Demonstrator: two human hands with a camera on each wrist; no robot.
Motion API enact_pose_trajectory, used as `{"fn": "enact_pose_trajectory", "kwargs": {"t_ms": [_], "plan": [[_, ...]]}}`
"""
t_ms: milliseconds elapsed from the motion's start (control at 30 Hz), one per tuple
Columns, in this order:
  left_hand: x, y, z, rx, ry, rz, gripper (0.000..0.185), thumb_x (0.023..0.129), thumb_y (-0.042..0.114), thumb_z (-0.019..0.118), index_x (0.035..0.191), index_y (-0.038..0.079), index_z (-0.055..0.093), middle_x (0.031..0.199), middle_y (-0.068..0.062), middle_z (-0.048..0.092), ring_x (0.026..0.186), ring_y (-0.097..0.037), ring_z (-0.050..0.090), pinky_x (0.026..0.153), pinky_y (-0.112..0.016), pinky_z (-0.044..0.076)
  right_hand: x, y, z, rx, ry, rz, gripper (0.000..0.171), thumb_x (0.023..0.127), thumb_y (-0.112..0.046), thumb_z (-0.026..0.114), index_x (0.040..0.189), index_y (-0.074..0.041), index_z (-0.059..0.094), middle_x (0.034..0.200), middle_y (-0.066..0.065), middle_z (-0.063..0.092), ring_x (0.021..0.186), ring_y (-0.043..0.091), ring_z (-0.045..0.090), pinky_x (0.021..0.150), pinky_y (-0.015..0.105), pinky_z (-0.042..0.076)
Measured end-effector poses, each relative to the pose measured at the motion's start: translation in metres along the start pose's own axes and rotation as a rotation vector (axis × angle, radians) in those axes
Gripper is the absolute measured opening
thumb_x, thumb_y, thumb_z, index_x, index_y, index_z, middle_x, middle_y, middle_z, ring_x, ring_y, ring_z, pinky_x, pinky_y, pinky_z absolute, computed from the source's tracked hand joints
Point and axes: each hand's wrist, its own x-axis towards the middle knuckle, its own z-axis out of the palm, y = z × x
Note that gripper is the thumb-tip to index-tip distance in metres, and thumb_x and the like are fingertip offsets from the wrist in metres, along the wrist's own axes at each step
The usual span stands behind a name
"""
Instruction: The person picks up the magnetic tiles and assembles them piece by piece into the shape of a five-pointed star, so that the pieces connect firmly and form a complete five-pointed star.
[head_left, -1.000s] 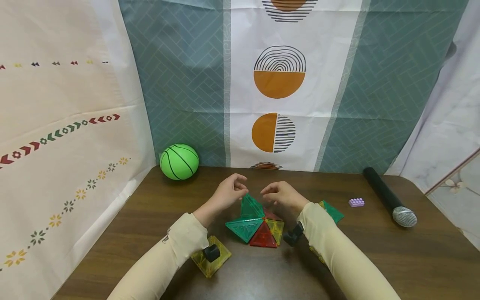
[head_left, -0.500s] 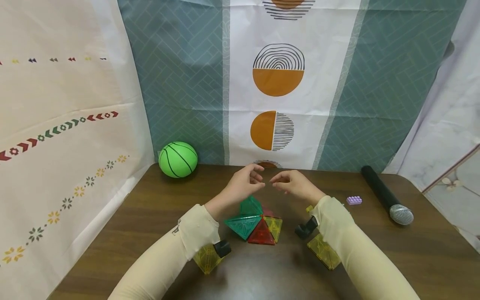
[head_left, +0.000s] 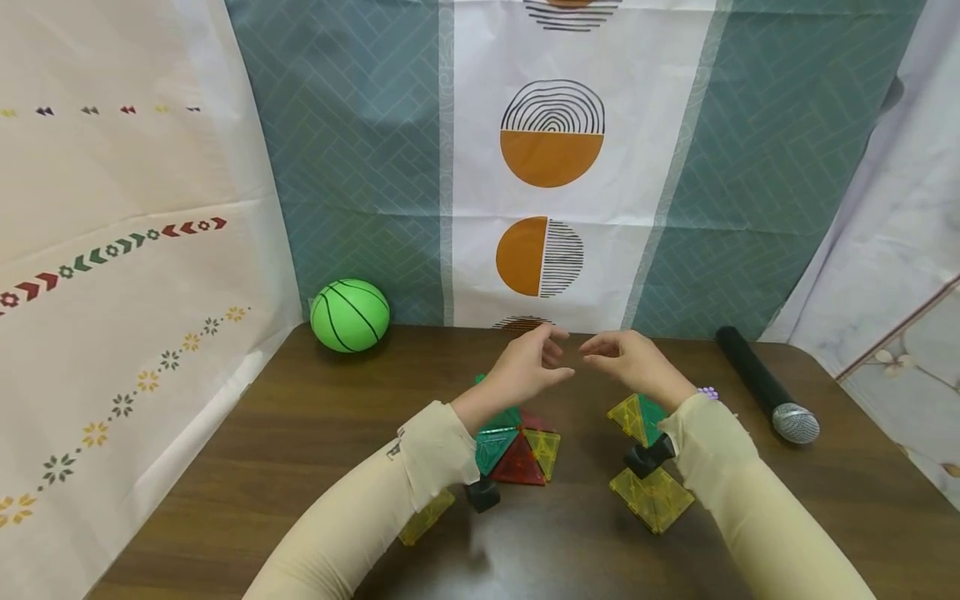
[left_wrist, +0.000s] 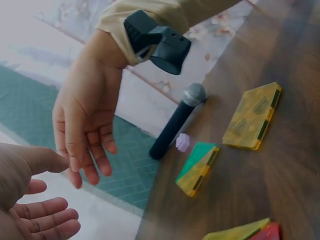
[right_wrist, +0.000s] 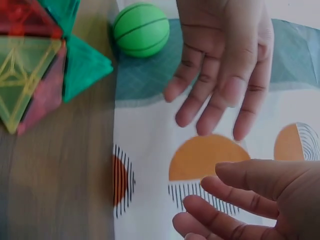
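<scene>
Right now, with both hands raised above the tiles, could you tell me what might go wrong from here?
The left forearm lies low over the cluster of triangular tiles; its sleeve or wrist camera might knock the cluster apart. The right wrist camera hangs close above the yellow square tile and could drag it. The microphone lies loose by the right hand; a sweep might roll it.

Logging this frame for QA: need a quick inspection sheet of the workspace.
Surface: dark wood table.
Job's things: cluster of triangle tiles lying below the hands; green-yellow tile pair; yellow square tile; yellow tile under left sleeve.
Clutter: green ball, microphone, purple brick.
Grippers: left hand and right hand raised above the table, fingers relaxed, holding nothing.
Cables: nothing seen.
Surroundings: patterned cloth backdrop.
</scene>
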Motion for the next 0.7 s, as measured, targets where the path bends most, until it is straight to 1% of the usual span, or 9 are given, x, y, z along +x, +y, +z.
{"fn": "enact_pose_trajectory", "kwargs": {"t_ms": [133, 233, 367, 533, 600, 700], "plan": [[0.007, 0.002, 0.018, 0.027, -0.034, -0.019, 0.053, 0.087, 0.026, 0.072, 0.133, 0.013, 0.05, 0.118, -0.006, 0.062, 0.109, -0.023, 0.06, 0.087, -0.03, 0.052, -0.008, 0.011, -0.007, 0.046, 0.007, 0.06, 0.032, 0.097, -0.023, 0.057, 0.123, -0.005, 0.061, 0.127, 0.02, 0.061, 0.112, 0.035, 0.059, 0.086, 0.044, 0.054], [0.013, 0.001, 0.031, 0.048, -0.061, -0.033, 0.056, 0.086, 0.029, 0.073, 0.134, 0.014, 0.049, 0.119, -0.005, 0.061, 0.109, -0.023, 0.059, 0.086, -0.029, 0.052, -0.014, 0.019, -0.011, 0.026, 0.015, 0.089, 0.034, 0.096, -0.027, 0.057, 0.123, -0.007, 0.061, 0.126, 0.019, 0.061, 0.11, 0.033, 0.06, 0.084, 0.043, 0.053], [0.018, 0.0, 0.047, 0.094, -0.086, -0.046, 0.059, 0.084, 0.033, 0.074, 0.135, 0.015, 0.049, 0.12, -0.005, 0.06, 0.108, -0.022, 0.059, 0.086, -0.029, 0.051, -0.019, 0.029, -0.015, -0.044, 0.032, 0.079, 0.034, 0.096, -0.026, 0.058, 0.122, -0.005, 0.062, 0.121, 0.02, 0.064, 0.106, 0.033, 0.062, 0.083, 0.042, 0.054], [0.023, -0.001, 0.068, 0.14, -0.115, -0.064, 0.059, 0.083, 0.035, 0.075, 0.133, 0.015, 0.051, 0.121, -0.005, 0.059, 0.106, -0.017, 0.058, 0.083, -0.026, 0.051, -0.023, 0.042, -0.015, -0.079, 0.026, 0.068, 0.035, 0.095, -0.024, 0.059, 0.121, -0.001, 0.062, 0.118, 0.024, 0.065, 0.101, 0.034, 0.064, 0.082, 0.044, 0.055], [0.025, 0.0, 0.076, 0.174, -0.129, -0.065, 0.059, 0.083, 0.036, 0.075, 0.133, 0.016, 0.051, 0.12, -0.005, 0.059, 0.103, -0.015, 0.057, 0.08, -0.024, 0.05, -0.025, 0.049, -0.014, -0.092, 0.022, 0.078, 0.034, 0.095, -0.024, 0.059, 0.12, -0.001, 0.062, 0.117, 0.025, 0.065, 0.102, 0.036, 0.064, 0.084, 0.047, 0.054], [0.027, 0.001, 0.089, 0.254, -0.142, -0.056, 0.06, 0.082, 0.037, 0.075, 0.133, 0.017, 0.052, 0.119, -0.004, 0.059, 0.102, -0.015, 0.057, 0.079, -0.022, 0.049, -0.027, 0.059, -0.01, -0.1, 0.023, 0.098, 0.034, 0.094, -0.022, 0.06, 0.119, 0.0, 0.063, 0.117, 0.025, 0.065, 0.105, 0.039, 0.063, 0.087, 0.052, 0.052]]}}
